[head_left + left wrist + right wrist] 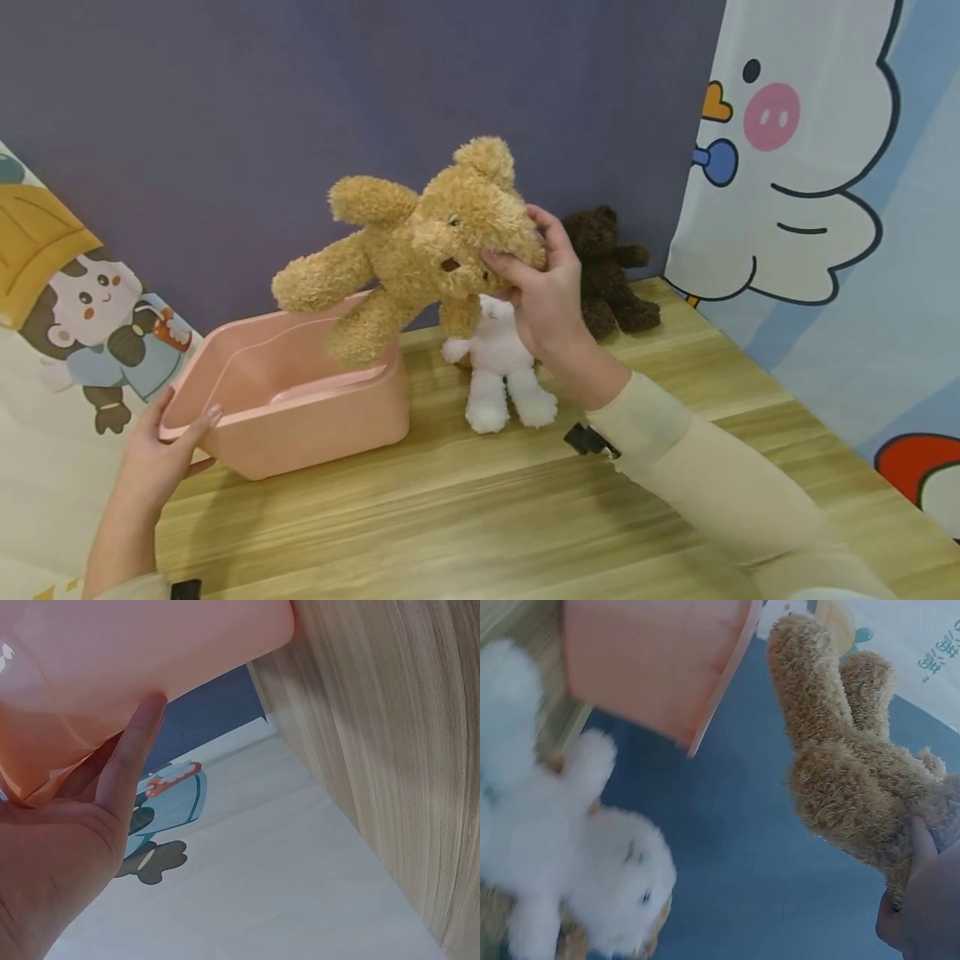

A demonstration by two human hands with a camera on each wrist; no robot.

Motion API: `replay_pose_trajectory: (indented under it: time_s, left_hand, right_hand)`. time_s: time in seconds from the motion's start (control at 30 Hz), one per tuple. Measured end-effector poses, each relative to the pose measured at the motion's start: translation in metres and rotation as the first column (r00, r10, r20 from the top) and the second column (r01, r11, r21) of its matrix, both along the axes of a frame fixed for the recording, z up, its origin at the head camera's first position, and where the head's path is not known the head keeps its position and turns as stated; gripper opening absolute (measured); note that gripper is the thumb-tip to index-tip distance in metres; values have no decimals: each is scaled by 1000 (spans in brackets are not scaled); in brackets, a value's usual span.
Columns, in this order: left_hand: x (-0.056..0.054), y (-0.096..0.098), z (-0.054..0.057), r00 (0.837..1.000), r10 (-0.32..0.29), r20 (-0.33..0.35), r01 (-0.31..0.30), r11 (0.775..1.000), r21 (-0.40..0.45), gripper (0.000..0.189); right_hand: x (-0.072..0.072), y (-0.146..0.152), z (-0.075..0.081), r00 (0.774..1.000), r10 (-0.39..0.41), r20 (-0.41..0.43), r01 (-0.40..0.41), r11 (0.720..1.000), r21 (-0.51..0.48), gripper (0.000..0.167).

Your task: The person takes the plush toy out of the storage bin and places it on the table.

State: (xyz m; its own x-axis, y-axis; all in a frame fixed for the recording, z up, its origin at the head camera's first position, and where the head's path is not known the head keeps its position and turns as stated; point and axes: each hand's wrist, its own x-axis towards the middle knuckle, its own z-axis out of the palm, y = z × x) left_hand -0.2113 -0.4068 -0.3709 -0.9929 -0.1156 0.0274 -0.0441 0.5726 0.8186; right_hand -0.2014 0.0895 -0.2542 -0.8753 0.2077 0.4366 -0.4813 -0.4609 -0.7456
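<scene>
A fluffy tan teddy bear [393, 250] is held up sideways by my right hand [551, 304], which grips its head with the thumb on the face and fingers behind. Its legs point left, above the pink plastic bin [322, 437], and one overlaps the bin's right end in the head view. My left hand [157, 454] holds the bin's near left corner, thumb over the rim and fingers underneath. From the left wrist view, the bin's wall [165, 652] tilts over the hand [67, 847]. The right wrist view shows the bear's legs and body [855, 787] apart from the bin.
A white plush toy [501, 350] sits on the wooden table [465, 517] right of the bin, with something brown partly hidden behind it. Further right, a dark brown teddy bear [600, 267] leans by the dark back panel [300, 100]. Cartoon-printed sheets flank both sides.
</scene>
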Motion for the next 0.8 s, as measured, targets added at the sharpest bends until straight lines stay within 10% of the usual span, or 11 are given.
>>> replay_pose_trajectory:
  time_s: [0.43, 0.63, 0.8]
  left_hand:
    - [1, -2, -1, 1000, -11, 4, 11, 1000, -10, 101]
    - [2, -2, -2, 1000, -8, 5, 8, 1000, -9, 101]
    - [0, -2, 0, 1000, 0, 12, 0, 1000, -23, 101]
  right_hand:
    - [20, 98, -16, 987, -124, -103, 147, 954, 259, 55]
    - [28, 145, -14, 976, -183, -116, 216, 836, 505, 58]
    - [28, 180, -12, 969, -237, -77, 222, 681, 698, 61]
